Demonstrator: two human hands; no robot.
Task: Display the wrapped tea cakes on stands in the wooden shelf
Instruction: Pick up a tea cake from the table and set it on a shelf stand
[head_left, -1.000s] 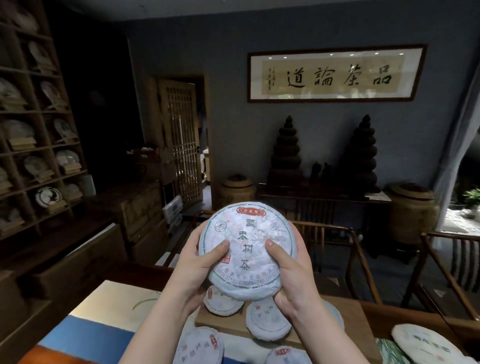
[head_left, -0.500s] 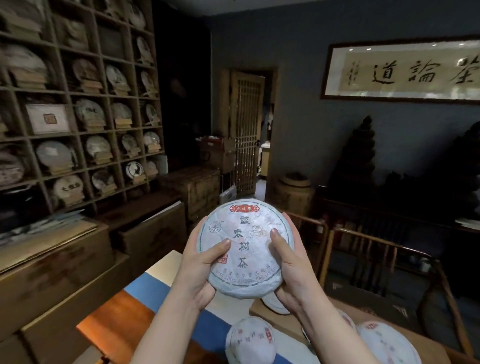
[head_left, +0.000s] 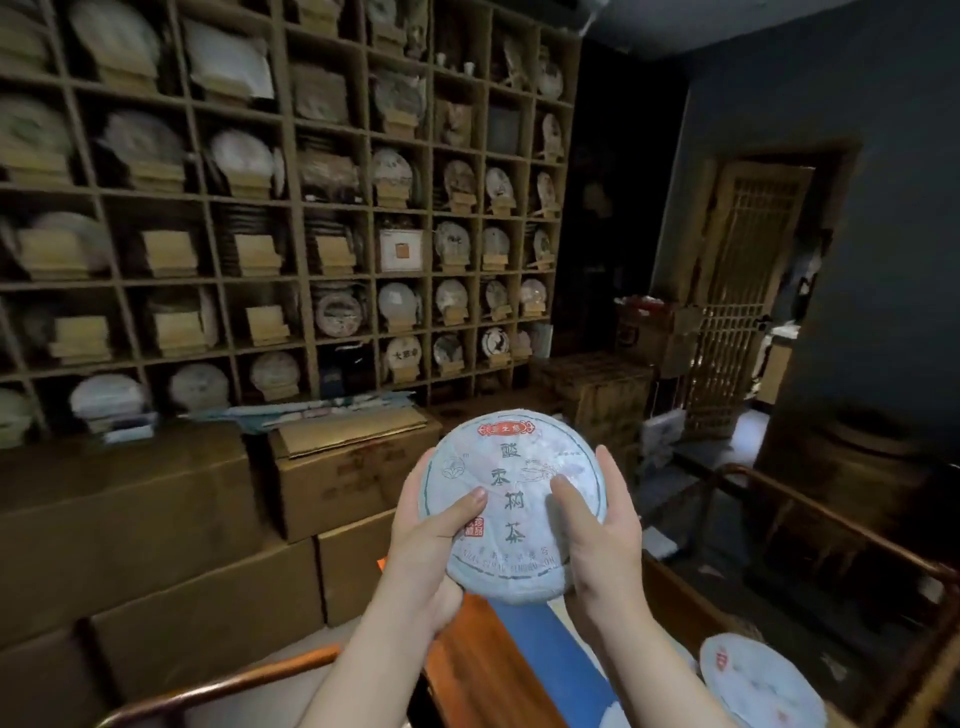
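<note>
I face the wooden shelf (head_left: 291, 208), most cells filled with cakes on stands, a few stands (head_left: 169, 252) bare (my likely targets). Cardboard boxes (head_left: 343, 467) sit below it. The wrapped tea cake (head_left: 511, 506) is well short of the shelf, upright between my left hand (head_left: 431, 540) and right hand (head_left: 602, 535), thumbs pressed on its face, fingers curled behind; another cake (head_left: 758, 680) waits on the table

Both forearms rise from the frame's bottom centre; the left hand (head_left: 426, 540) and right hand (head_left: 605, 540) face each other, fingers curled, thumbs forward.
</note>
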